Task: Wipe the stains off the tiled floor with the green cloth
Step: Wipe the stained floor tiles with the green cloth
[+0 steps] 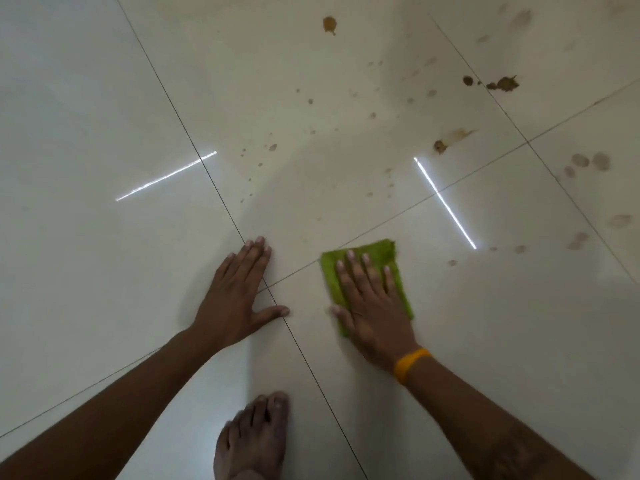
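Observation:
A green cloth [377, 252] lies flat on the pale tiled floor [86, 116]. My right hand [372, 306] presses down on it, palm flat, fingers spread. My left hand [239, 292] rests flat on the bare floor to the left of the cloth, over a tile joint. Brown stains dot the floor farther away: a thick blob [329, 24] at the top, a dark splat [504, 84] at the upper right, a smeared one [446, 142] below it, and several small specks [273, 147] in the middle. Faint smudges [588, 161] mark the right-hand tiles.
My bare foot [254, 438] stands on the floor at the bottom, between my forearms. A yellow band [410, 363] circles my right wrist. Two bright light reflections [166, 176] streak the glossy tiles. Dark grout lines cross the floor.

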